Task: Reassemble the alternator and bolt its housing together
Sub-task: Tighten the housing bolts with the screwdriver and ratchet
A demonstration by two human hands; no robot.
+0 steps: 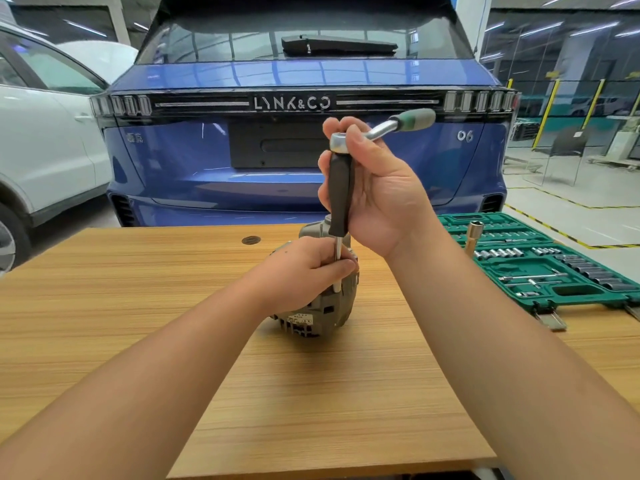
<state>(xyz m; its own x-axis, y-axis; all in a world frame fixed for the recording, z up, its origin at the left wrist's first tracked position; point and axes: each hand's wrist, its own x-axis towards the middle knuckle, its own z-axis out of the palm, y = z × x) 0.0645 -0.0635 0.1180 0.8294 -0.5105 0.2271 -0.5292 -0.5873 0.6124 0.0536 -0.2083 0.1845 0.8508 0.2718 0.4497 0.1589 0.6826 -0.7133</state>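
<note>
The right hand (374, 181) was curled round the black, smooth grip of an upright driver (340, 195), and its fingertips also held the chrome head of a ratchet (381, 128) seated on the driver's top; the ratchet's green rubbery handle stuck out to the right. Below, the left hand (304, 271) pinched the driver's thin steel shaft with thumb and fingers, just where it met the alternator (322, 306). That one alternator, a rounded grey cast-metal body with ribbed slots, stood on the worktop (138, 306), a wood-grain board with one dark round insert near its far edge. To the right lay one open green plastic case (554, 271) of shiny sockets in rows, a brass-coloured socket standing upright at its left edge. Beyond stood a glossy blue car (294, 81) and, left, a white car (45, 143).
</note>
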